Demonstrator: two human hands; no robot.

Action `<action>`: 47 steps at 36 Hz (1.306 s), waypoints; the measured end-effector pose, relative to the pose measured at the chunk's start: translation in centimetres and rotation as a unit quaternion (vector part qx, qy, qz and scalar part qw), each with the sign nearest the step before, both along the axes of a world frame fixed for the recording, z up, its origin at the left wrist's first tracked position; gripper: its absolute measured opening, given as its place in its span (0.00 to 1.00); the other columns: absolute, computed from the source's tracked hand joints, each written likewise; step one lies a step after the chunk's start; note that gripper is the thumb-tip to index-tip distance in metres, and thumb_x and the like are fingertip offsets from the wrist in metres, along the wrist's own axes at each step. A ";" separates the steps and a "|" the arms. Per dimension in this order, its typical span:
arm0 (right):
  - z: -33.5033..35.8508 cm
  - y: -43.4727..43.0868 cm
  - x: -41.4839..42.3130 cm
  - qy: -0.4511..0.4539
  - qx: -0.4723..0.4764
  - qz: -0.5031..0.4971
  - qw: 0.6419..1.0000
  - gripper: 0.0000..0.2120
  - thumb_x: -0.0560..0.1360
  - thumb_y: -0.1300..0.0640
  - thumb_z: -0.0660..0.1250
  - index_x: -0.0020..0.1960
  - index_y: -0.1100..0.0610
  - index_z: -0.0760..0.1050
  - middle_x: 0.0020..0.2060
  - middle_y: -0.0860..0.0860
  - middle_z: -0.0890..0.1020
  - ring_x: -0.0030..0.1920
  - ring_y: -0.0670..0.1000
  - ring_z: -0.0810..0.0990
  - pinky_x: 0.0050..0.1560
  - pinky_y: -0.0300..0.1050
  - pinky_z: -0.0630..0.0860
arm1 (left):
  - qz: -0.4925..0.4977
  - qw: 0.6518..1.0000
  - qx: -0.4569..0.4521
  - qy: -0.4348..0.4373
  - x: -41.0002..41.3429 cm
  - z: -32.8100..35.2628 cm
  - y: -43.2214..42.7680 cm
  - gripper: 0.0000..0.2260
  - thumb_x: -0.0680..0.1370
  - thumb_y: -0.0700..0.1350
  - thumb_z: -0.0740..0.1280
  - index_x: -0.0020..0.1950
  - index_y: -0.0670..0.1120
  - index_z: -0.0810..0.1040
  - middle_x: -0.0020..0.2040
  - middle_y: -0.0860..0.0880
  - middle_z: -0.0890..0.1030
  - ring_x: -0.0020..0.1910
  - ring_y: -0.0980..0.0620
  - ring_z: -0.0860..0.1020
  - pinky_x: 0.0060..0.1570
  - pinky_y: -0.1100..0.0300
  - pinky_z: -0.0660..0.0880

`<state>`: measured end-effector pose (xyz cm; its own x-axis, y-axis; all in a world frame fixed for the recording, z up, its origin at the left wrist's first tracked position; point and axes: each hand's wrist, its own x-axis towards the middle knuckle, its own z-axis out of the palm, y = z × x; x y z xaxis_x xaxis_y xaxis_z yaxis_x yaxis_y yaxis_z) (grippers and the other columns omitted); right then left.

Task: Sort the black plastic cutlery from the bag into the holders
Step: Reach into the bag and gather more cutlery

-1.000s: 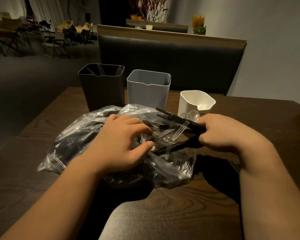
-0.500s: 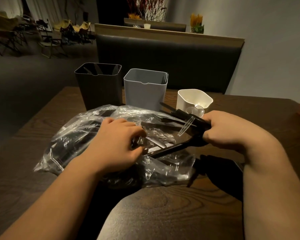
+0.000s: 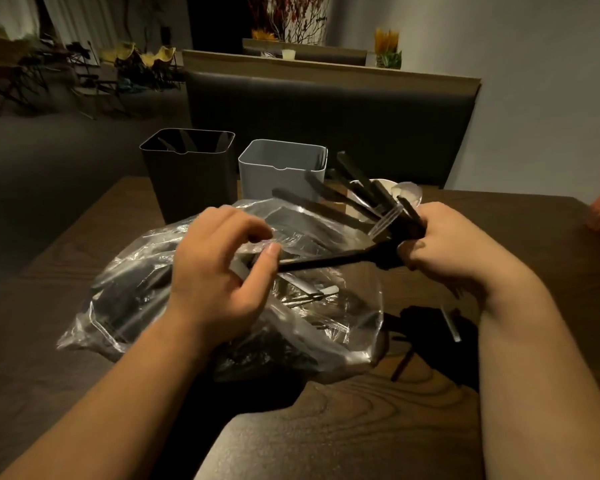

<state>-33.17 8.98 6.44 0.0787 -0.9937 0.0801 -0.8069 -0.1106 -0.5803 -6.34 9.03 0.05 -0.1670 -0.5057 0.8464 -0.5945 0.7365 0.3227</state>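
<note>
The right hand is gripping a fanned bundle of black cutlery above the desk, in front of the grey holder. The left hand is hovering over the clear bag, fingers curled and thumb at the end of one black handle; whether it is pinching that handle cannot be told. The black holder is standing furthest left.

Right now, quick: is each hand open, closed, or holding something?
Left hand: fingers curled over the bag; cannot tell whether it pinches anything.
Right hand: grips a bundle of cutlery.
</note>
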 end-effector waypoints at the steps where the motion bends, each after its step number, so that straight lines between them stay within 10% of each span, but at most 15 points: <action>1: 0.0 -0.1 0.0 -0.027 0.000 0.002 1.000 0.09 0.73 0.66 0.70 0.42 0.53 0.78 0.35 0.51 0.81 0.36 0.48 0.82 0.36 0.44 0.76 | 0.003 1.000 -0.023 0.012 -0.1 0.0 0.2 0.07 0.76 0.43 0.67 0.42 0.39 0.78 0.40 0.46 0.78 0.40 0.45 0.74 0.41 0.49 0.70; 7: -0.6 -0.6 0.5 -0.196 0.040 -0.006 0.980 0.06 0.73 0.71 0.65 0.49 0.64 0.76 0.36 0.59 0.79 0.31 0.51 0.80 0.31 0.43 0.75 | -0.056 0.998 -0.035 -0.010 -0.4 -0.2 0.5 0.13 0.78 0.46 0.66 0.36 0.41 0.78 0.33 0.48 0.76 0.32 0.48 0.74 0.33 0.50 0.71; 11: -1.1 -0.8 2.0 -0.282 0.072 -0.005 0.957 0.08 0.71 0.72 0.63 0.49 0.66 0.74 0.36 0.65 0.75 0.32 0.59 0.74 0.31 0.47 0.71 | -0.078 0.974 0.197 -0.076 -1.4 -0.1 1.0 0.18 0.77 0.65 0.64 0.53 0.52 0.82 0.43 0.58 0.82 0.41 0.60 0.80 0.38 0.65 0.77; 15: -1.8 -0.6 4.0 -0.345 0.138 0.027 0.928 0.08 0.69 0.71 0.63 0.47 0.65 0.74 0.29 0.59 0.75 0.27 0.53 0.76 0.29 0.42 0.73 | -0.216 0.840 0.454 0.204 -2.6 0.5 1.2 0.22 0.71 0.61 0.73 0.62 0.56 0.76 0.55 0.53 0.84 0.55 0.57 0.82 0.49 0.63 0.80; 18: -2.4 -0.7 5.2 -0.351 0.198 0.068 0.913 0.04 0.65 0.67 0.65 0.39 0.63 0.77 0.26 0.55 0.77 0.25 0.50 0.77 0.27 0.41 0.73 | -0.304 0.761 0.474 0.321 -3.0 1.1 0.6 0.22 0.70 0.55 0.73 0.62 0.51 0.76 0.58 0.49 0.85 0.60 0.50 0.82 0.58 0.54 0.77; 27: -3.7 -1.1 7.4 -0.345 0.303 0.092 0.884 0.06 0.74 0.69 0.59 0.45 0.67 0.76 0.29 0.54 0.79 0.28 0.47 0.79 0.26 0.36 0.72 | -0.285 0.662 0.536 0.439 -3.6 1.2 0.0 0.22 0.76 0.49 0.66 0.65 0.37 0.77 0.60 0.39 0.83 0.65 0.41 0.79 0.70 0.43 0.70; 31: -3.7 -1.1 7.7 -0.346 0.319 0.100 0.877 0.08 0.75 0.69 0.58 0.50 0.67 0.75 0.33 0.56 0.79 0.31 0.48 0.80 0.27 0.37 0.73 | -0.274 0.648 0.539 0.463 -3.8 0.8 -0.1 0.10 0.80 0.45 0.64 0.55 0.42 0.82 0.53 0.43 0.85 0.58 0.45 0.83 0.60 0.47 0.77; 36: -3.9 -1.0 8.2 -0.351 0.335 0.122 0.866 0.09 0.74 0.69 0.58 0.50 0.66 0.76 0.32 0.55 0.78 0.31 0.48 0.79 0.28 0.37 0.72 | -0.290 0.638 0.572 0.427 -3.3 0.3 0.2 0.16 0.80 0.45 0.63 0.65 0.40 0.78 0.60 0.39 0.83 0.55 0.41 0.82 0.43 0.49 0.76; 47: -4.3 -2.0 9.9 -0.254 0.306 0.100 0.912 0.07 0.74 0.68 0.61 0.40 0.61 0.76 0.33 0.55 0.78 0.35 0.51 0.79 0.39 0.44 0.77 | -0.171 0.636 0.535 0.529 -5.4 1.2 0.0 0.25 0.65 0.46 0.79 0.58 0.35 0.81 0.48 0.38 0.85 0.45 0.41 0.86 0.41 0.50 0.82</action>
